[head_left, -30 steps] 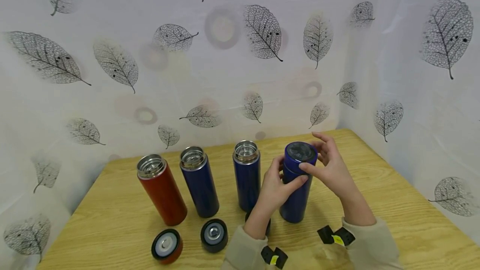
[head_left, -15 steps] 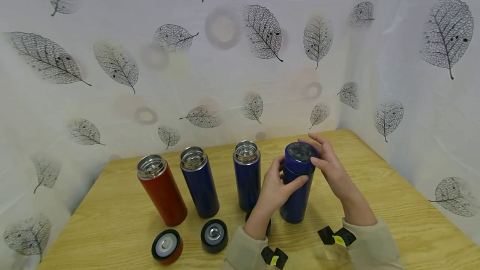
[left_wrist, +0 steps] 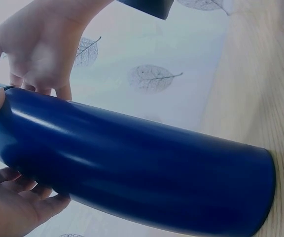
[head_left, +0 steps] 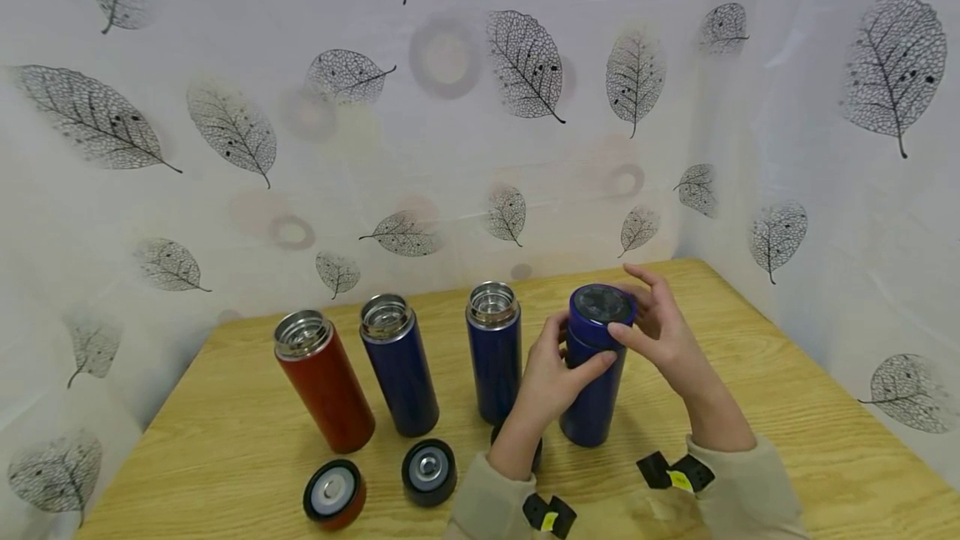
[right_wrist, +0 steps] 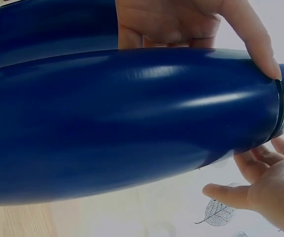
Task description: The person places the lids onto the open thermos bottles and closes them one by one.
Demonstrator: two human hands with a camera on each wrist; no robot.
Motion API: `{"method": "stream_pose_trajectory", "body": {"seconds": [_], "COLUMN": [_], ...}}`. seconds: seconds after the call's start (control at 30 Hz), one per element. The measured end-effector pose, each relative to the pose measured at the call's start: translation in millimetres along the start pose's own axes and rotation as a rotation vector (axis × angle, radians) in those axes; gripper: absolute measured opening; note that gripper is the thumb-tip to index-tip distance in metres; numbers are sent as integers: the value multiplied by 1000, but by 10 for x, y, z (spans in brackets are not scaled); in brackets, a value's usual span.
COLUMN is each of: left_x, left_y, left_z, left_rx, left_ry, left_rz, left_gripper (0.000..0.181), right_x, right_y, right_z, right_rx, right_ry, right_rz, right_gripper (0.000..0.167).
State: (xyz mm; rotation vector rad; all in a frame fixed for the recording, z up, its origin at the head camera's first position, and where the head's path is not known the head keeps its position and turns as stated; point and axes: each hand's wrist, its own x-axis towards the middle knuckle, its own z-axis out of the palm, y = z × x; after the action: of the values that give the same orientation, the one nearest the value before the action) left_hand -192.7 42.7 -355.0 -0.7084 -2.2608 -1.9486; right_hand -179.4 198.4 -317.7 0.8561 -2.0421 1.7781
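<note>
A blue thermos bottle [head_left: 592, 407] stands upright on the wooden table, its blue lid [head_left: 602, 305] with a dark glossy top seated on the neck. My left hand [head_left: 553, 373] grips the upper body, thumb across the front and fingers behind the left side. My right hand [head_left: 667, 348] pinches the lid from the right, thumb at its front edge and fingers at the far side. In the right wrist view the lid's seam [right_wrist: 280, 108] shows as a dark ring near the left thumb. The left wrist view shows the bottle's base [left_wrist: 267, 192] on the table.
Left of the held bottle stand a blue thermos [head_left: 495, 365], another blue thermos [head_left: 401, 373] and a red thermos [head_left: 326, 390], all lidless. Before them lie a red-sided lid [head_left: 333, 494], a dark lid [head_left: 429, 472] and a dark lid [head_left: 537, 457] partly behind my left wrist. A leaf-patterned curtain [head_left: 450, 148] surrounds the table.
My right thumb and fingers shift around the lid, first toward the back right, then the thumb returns to the front edge. My left hand and the bottle stay in place.
</note>
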Motion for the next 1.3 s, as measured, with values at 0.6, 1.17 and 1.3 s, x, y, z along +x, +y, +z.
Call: {"method": "stream_pose_trajectory", "body": {"seconds": [0.6,1.17,1.3], "left_x": [-3,-5,-6], "left_y": [16,8,2], "left_z": [-9,1,3], "left_rx": [12,12,13], "left_ry": [5,1,6], "left_rz": [6,-6,-1], "left_gripper": [58,60,58], "right_x": [22,3,1], "right_y": [65,51,20], "right_z": [41,-15,12], "right_rx": [61,146,22], "right_ry": [35,-69,0], "right_rz": [20,-94,-49], "right_gripper": [41,57,62]}}
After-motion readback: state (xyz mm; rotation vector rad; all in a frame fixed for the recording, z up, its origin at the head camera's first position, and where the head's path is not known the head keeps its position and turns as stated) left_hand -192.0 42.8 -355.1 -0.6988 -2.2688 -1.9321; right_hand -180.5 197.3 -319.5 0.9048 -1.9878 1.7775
